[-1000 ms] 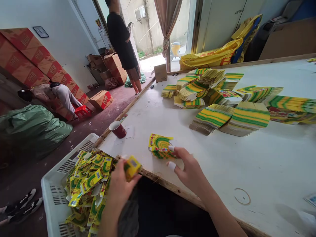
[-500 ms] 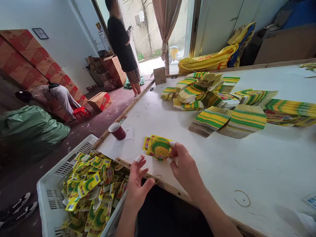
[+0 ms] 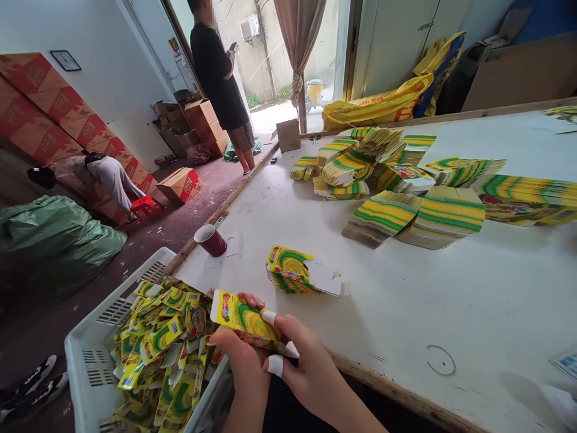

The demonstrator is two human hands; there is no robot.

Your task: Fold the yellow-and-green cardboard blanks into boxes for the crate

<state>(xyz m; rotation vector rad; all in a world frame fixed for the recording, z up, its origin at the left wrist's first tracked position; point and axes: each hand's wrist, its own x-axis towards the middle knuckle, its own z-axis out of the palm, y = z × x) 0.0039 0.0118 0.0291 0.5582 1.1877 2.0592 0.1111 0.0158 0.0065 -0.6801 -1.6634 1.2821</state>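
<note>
Both my hands hold one flat yellow-and-green carton blank [image 3: 241, 319] just off the near edge of the white table [image 3: 406, 300]. My left hand [image 3: 241, 367] grips it from below. My right hand [image 3: 304, 370], with white tape on its fingertips, pinches its right end. A small stack of the same blanks [image 3: 295, 273] lies on the table just beyond my hands. To my left stands a white plastic crate [image 3: 94, 361] heaped with several folded yellow-green cartons [image 3: 162, 349].
A red cup [image 3: 211, 239] stands near the table's left edge. Large fanned piles of blanks [image 3: 406, 180] cover the far part of the table. One person stands in the doorway [image 3: 220, 78]; another bends down [image 3: 99, 174] by red cardboard boxes [image 3: 54, 114]. A green sack [image 3: 54, 240] lies on the floor.
My right hand lifted one blank off the small stack and drew it back toward me. My left hand, which had dropped a folded carton into the crate, came up and took hold of it too.
</note>
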